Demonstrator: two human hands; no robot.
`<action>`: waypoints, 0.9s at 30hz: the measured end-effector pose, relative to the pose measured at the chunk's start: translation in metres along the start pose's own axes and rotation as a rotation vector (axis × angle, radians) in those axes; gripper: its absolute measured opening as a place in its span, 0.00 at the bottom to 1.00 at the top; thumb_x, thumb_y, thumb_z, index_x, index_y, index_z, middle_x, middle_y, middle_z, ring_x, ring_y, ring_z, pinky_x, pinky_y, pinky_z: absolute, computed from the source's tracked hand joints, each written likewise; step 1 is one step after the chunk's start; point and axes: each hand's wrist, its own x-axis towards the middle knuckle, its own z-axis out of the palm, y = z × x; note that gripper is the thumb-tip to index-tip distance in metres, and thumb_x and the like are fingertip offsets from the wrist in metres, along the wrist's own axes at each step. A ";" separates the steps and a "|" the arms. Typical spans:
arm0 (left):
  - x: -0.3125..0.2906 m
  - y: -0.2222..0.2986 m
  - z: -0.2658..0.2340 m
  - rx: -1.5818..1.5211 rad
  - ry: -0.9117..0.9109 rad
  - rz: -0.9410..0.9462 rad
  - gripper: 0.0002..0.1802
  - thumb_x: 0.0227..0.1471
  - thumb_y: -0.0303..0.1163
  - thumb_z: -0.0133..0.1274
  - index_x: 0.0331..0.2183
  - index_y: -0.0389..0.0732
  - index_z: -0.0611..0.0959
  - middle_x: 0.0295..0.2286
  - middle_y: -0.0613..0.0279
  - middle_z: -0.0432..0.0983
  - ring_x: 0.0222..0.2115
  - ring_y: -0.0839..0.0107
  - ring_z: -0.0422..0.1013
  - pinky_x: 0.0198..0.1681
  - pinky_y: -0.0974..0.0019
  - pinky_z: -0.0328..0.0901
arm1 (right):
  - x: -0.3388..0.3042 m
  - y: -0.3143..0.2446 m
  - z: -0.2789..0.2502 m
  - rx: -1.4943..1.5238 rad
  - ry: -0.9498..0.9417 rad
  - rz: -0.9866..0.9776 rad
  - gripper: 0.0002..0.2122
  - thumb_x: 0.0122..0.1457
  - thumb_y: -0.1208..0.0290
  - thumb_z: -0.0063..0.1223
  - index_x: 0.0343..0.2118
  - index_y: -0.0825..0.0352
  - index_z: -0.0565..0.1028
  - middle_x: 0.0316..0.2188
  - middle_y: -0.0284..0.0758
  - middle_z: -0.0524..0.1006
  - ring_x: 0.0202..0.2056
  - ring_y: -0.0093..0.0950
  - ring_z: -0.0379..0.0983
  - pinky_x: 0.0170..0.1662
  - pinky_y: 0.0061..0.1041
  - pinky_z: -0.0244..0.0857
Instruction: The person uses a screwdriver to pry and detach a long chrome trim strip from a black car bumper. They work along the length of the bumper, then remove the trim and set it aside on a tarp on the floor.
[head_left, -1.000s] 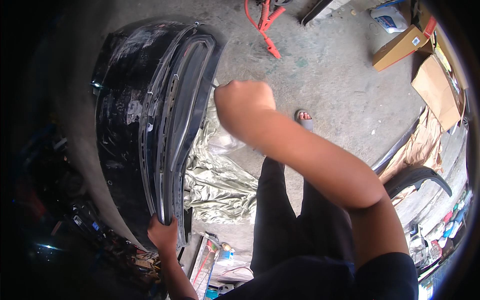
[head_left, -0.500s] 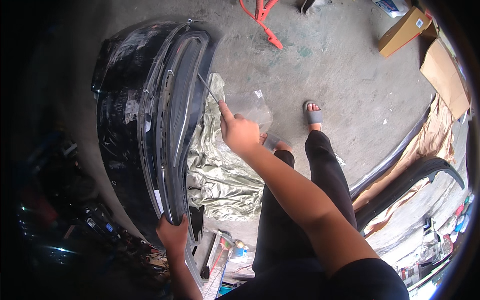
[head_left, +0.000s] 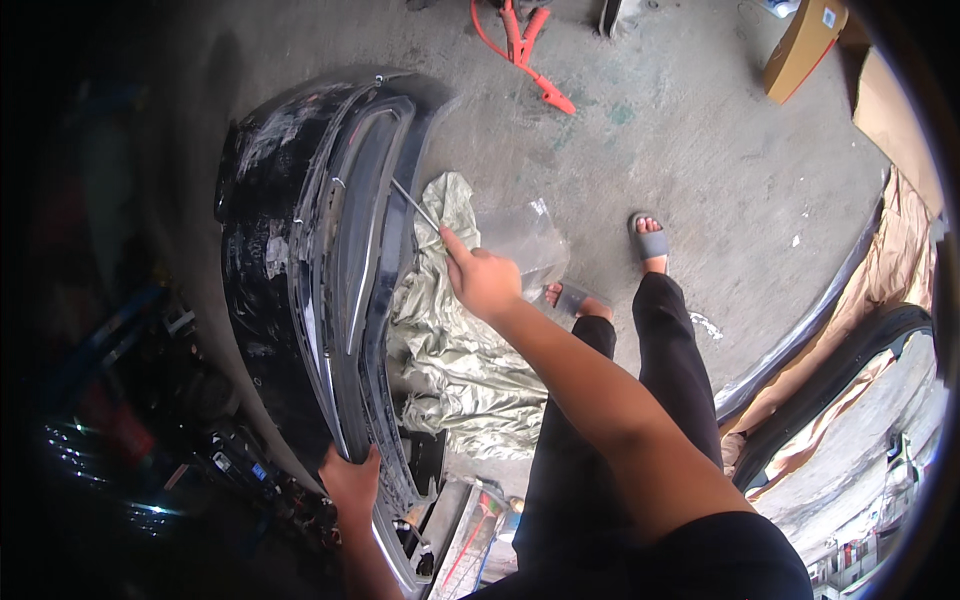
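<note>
A black, scuffed car bumper (head_left: 265, 300) lies on the left, its long recessed inner side turned toward me. Near its lower end my left hand (head_left: 350, 482) is closed around the edge of a long trim strip (head_left: 331, 400) with a shiny face. My right hand (head_left: 487, 283) grips what looks like a screwdriver (head_left: 415, 206); the thin metal shaft shows, while the handle is hidden in the fist. My right index finger lies along the shaft. The tip meets the upper part of the bumper's inner recess.
A crumpled silvery cover (head_left: 465, 370) and a clear plastic sheet (head_left: 515, 240) lie beside the bumper. Red cable clamps (head_left: 540, 80) rest on the concrete floor. A cardboard box (head_left: 803, 50), brown paper (head_left: 900, 215) and another black curved part (head_left: 830, 375) are on the right.
The whole view has shifted, so the bumper appears farther right and lower. More of the shiny strip shows above my left hand. Both hands keep their holds.
</note>
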 end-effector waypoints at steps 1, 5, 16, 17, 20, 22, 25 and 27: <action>0.003 -0.004 0.004 -0.001 -0.002 0.012 0.23 0.41 0.37 0.73 0.35 0.30 0.84 0.31 0.36 0.83 0.35 0.38 0.81 0.37 0.48 0.75 | 0.001 -0.007 -0.023 -0.042 -0.074 0.026 0.24 0.70 0.57 0.49 0.68 0.44 0.68 0.28 0.43 0.82 0.28 0.46 0.81 0.32 0.46 0.75; 0.003 -0.021 0.020 0.055 0.003 0.004 0.25 0.42 0.41 0.73 0.36 0.31 0.84 0.32 0.38 0.83 0.35 0.38 0.80 0.38 0.45 0.75 | -0.005 -0.026 -0.129 -0.178 -0.260 0.143 0.22 0.69 0.57 0.47 0.64 0.47 0.72 0.35 0.47 0.85 0.37 0.49 0.83 0.42 0.49 0.76; 0.006 -0.039 0.039 -0.063 -0.021 -0.042 0.20 0.40 0.41 0.74 0.33 0.41 0.85 0.28 0.47 0.84 0.31 0.43 0.81 0.35 0.44 0.74 | 0.037 -0.088 -0.256 -0.254 -0.229 -0.148 0.19 0.61 0.67 0.60 0.56 0.56 0.80 0.40 0.49 0.83 0.41 0.50 0.81 0.46 0.45 0.75; 0.005 -0.038 0.040 -0.068 0.013 -0.009 0.20 0.40 0.42 0.74 0.33 0.41 0.86 0.28 0.47 0.83 0.31 0.43 0.81 0.35 0.44 0.74 | 0.058 -0.099 -0.257 -0.272 -0.233 -0.196 0.18 0.61 0.68 0.60 0.55 0.57 0.81 0.39 0.48 0.83 0.40 0.49 0.81 0.44 0.44 0.76; 0.006 -0.036 0.042 -0.079 -0.092 -0.102 0.20 0.40 0.42 0.75 0.32 0.40 0.86 0.28 0.46 0.83 0.31 0.43 0.80 0.34 0.45 0.74 | 0.121 -0.130 -0.259 -0.332 -0.206 -0.365 0.14 0.60 0.69 0.61 0.50 0.59 0.82 0.38 0.45 0.81 0.37 0.47 0.81 0.40 0.42 0.76; 0.007 -0.036 0.045 -0.109 -0.013 -0.036 0.19 0.40 0.42 0.75 0.29 0.40 0.85 0.26 0.47 0.83 0.28 0.44 0.80 0.33 0.46 0.74 | 0.167 -0.148 -0.257 -0.379 -0.189 -0.507 0.13 0.60 0.70 0.62 0.48 0.61 0.83 0.38 0.43 0.80 0.36 0.45 0.81 0.39 0.41 0.77; 0.009 -0.037 0.047 -0.165 0.096 0.048 0.17 0.39 0.40 0.75 0.26 0.41 0.86 0.23 0.50 0.82 0.25 0.45 0.79 0.31 0.47 0.74 | 0.210 -0.164 -0.250 -0.476 -0.247 -0.703 0.13 0.59 0.72 0.63 0.48 0.62 0.82 0.39 0.39 0.77 0.34 0.44 0.80 0.39 0.40 0.77; 0.010 -0.038 0.046 -0.163 0.087 0.069 0.15 0.41 0.38 0.73 0.31 0.41 0.87 0.27 0.51 0.83 0.28 0.46 0.80 0.33 0.48 0.75 | 0.224 -0.173 -0.239 -0.546 -0.285 -0.775 0.13 0.58 0.72 0.62 0.47 0.62 0.83 0.38 0.38 0.76 0.34 0.41 0.80 0.38 0.38 0.78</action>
